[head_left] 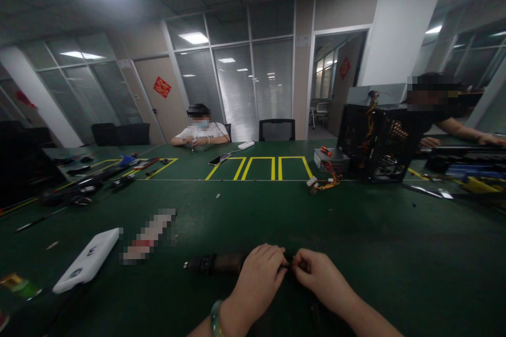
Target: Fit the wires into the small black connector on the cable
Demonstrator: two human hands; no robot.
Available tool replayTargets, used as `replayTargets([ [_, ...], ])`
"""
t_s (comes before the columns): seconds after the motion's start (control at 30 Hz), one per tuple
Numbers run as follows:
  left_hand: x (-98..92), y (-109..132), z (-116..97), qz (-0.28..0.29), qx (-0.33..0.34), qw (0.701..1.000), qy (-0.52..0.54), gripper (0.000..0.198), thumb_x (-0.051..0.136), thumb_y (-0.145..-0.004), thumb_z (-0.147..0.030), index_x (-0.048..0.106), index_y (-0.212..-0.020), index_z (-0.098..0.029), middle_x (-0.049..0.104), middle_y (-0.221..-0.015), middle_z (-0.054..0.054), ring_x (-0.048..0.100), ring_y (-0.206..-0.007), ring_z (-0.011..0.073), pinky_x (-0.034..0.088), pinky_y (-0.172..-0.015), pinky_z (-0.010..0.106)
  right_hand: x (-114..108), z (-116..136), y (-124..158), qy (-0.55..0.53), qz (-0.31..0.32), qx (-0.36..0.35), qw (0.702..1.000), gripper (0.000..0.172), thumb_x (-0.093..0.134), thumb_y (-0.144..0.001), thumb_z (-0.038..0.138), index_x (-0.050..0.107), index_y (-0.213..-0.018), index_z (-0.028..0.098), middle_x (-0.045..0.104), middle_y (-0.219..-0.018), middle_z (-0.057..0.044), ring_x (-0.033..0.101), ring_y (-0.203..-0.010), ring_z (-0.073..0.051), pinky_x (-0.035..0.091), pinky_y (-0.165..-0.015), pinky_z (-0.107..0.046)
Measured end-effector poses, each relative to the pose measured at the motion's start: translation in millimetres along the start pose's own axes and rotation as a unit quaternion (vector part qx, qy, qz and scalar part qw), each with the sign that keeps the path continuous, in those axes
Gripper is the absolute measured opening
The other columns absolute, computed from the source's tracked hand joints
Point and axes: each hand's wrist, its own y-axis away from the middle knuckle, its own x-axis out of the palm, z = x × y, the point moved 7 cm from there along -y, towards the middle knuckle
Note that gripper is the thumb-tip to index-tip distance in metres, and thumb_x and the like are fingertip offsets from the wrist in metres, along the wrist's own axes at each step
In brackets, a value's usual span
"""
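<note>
Left hand (263, 279) curled palm down over the right end of a dark drill (225, 263), with a green bangle (215, 318) at the wrist. Right hand (322, 276) just beside, thumb and fingers drawn into a pinch near the same end; cannot make out the contents of that pinch. Both hands close together, fingertips nearly meeting. Drill lying crosswise near the close side of the green bench (245, 210), chuck pointing left, other end hidden beneath the left hand.

To the left, a white power bank (87, 262) and a blurred-out strip (150, 237), both apart from the drill. Farther off, a jumble of dark tools (95, 181). Across the bench, yellow tape lines (273, 168), a phone (219, 159) and 1 seated person (215, 132). To the right, a metal box (332, 159) with loose wires (328, 183) beside a black computer case (373, 142), and behind that case a 2nd person (460, 129), arm reaching over the bench.
</note>
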Motion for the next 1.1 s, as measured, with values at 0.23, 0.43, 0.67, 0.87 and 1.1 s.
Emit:
replayTargets([
  [0.23,0.6,-0.1,0.3,-0.008,0.005,1.0,0.01,0.019,0.064,-0.083,-0.013,0.06,-0.098,-0.024,0.064,-0.118,-0.001,0.057,-0.113,0.019,0.035,-0.109,0.044,1.9,0.9,-0.6,0.014,-0.006,0.0,1.0,0.009,0.057,-0.082,0.021,0.065,-0.078,0.019,0.065,-0.069,0.002,0.057,-0.064,-0.013,0.035,-0.056,-0.021],
  [0.43,-6.5,-0.4,1.7,-0.016,0.002,1.0,0.017,0.024,0.067,-0.08,-0.015,0.06,-0.101,-0.025,0.062,-0.123,-0.001,0.054,-0.118,0.0194,0.032,-0.112,0.044,2.8,-0.8,-1.8,0.0,0.004,-0.001,1.0,0.01,0.057,-0.082,0.02,0.067,-0.08,0.02,0.067,-0.072,0.002,0.059,-0.066,-0.013,0.036,-0.057,-0.02],
  [0.67,-5.3,-1.2,2.6,-0.02,0.007,1.0,0.018,0.019,0.063,-0.083,-0.011,0.061,-0.096,-0.025,0.063,-0.121,-0.003,0.055,-0.117,0.0182,0.032,-0.112,0.043,2.8,-0.1,-0.8,0.003,0.006,-0.003,1.0,0.009,0.057,-0.082,0.02,0.065,-0.078,0.02,0.066,-0.07,0.003,0.058,-0.065,-0.013,0.035,-0.056,-0.021],
  [0.87,-0.5,-0.3,3.7,-0.028,0.013,0.999,0.015,0.019,0.061,-0.083,-0.009,0.062,-0.095,-0.024,0.066,-0.115,-0.002,0.057,-0.113,0.0169,0.033,-0.112,0.041,2.2,1.3,-0.8,0.001,0.015,0.006,1.0,0.01,0.057,-0.082,0.022,0.066,-0.078,0.02,0.067,-0.071,0.002,0.059,-0.065,-0.014,0.035,-0.056,-0.021],
  [1.1,-5.0,0.6,0.8,-0.032,0.007,0.999,0.03,0.022,0.061,-0.083,-0.01,0.061,-0.098,-0.025,0.063,-0.121,-0.004,0.053,-0.12,0.0172,0.03,-0.114,0.043,3.5,-1.9,-2.1,0.008,0.009,-0.004,1.0,0.009,0.056,-0.081,0.02,0.065,-0.078,0.019,0.065,-0.069,0.003,0.057,-0.064,-0.013,0.034,-0.055,-0.021],
])
